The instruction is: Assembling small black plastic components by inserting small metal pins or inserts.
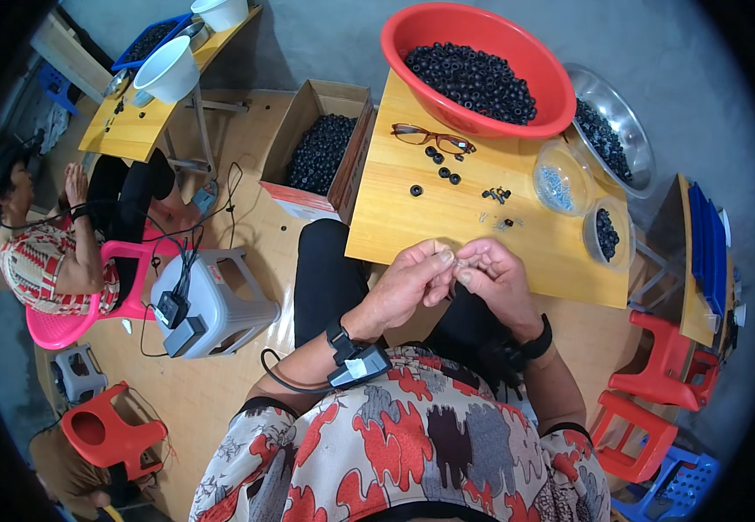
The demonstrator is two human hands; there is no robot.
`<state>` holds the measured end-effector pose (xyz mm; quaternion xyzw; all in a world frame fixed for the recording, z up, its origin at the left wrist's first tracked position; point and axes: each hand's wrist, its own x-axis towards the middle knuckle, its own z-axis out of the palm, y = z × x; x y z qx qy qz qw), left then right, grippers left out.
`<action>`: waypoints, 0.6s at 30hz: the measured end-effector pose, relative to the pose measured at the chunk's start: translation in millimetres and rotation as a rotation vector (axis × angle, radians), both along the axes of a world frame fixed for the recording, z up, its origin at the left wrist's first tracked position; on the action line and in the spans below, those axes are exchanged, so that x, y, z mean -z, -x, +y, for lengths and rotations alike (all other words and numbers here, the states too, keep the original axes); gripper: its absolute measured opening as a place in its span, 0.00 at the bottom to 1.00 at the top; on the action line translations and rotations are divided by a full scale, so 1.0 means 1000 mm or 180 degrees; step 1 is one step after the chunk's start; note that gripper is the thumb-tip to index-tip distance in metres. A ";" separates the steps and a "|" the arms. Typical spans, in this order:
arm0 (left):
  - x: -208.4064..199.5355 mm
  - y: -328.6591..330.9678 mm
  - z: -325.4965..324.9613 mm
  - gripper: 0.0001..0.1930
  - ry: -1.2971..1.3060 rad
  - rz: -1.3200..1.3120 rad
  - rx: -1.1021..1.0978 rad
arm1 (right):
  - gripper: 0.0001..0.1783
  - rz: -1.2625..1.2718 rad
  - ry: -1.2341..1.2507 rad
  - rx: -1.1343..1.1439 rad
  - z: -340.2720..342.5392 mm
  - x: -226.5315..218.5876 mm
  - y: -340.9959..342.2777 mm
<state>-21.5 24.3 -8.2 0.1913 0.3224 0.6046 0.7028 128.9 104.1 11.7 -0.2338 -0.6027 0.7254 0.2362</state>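
My left hand and my right hand meet over the near edge of the yellow table. Both are closed, thumbs and fingertips pinched together; what they hold is too small to make out. Just beyond them lie a few tiny metal pieces and a small cluster of dark parts. Several black ring-shaped parts are scattered farther left, near brown-framed glasses. To the right stand a clear bowl of tiny bluish pieces and a clear tub of black parts.
A red basin of black parts and a steel bowl fill the table's far side. Left of it sits a cardboard box of black parts. Another person sits left, near a grey stool carrying cables. Red stools stand right.
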 end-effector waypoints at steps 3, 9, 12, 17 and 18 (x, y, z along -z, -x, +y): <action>0.002 0.000 -0.001 0.11 0.0002 -0.0080 0.0011 | 0.10 0.0197 0.0079 -0.0027 -0.001 0.000 -0.001; 0.004 0.000 -0.001 0.10 -0.0072 -0.0159 -0.0026 | 0.04 -0.0216 -0.0682 0.0523 -0.004 0.007 0.003; 0.003 -0.001 0.000 0.10 -0.0079 -0.0131 -0.0106 | 0.07 -0.0781 -0.1331 0.0579 -0.006 -0.003 0.005; -0.002 -0.001 0.001 0.11 -0.0192 -0.0124 -0.0040 | 0.16 -0.0919 -0.0787 0.0428 -0.007 -0.003 0.006; -0.001 -0.001 0.001 0.11 -0.0215 -0.0116 -0.0006 | 0.17 -0.0895 -0.0570 0.0355 -0.007 -0.001 0.005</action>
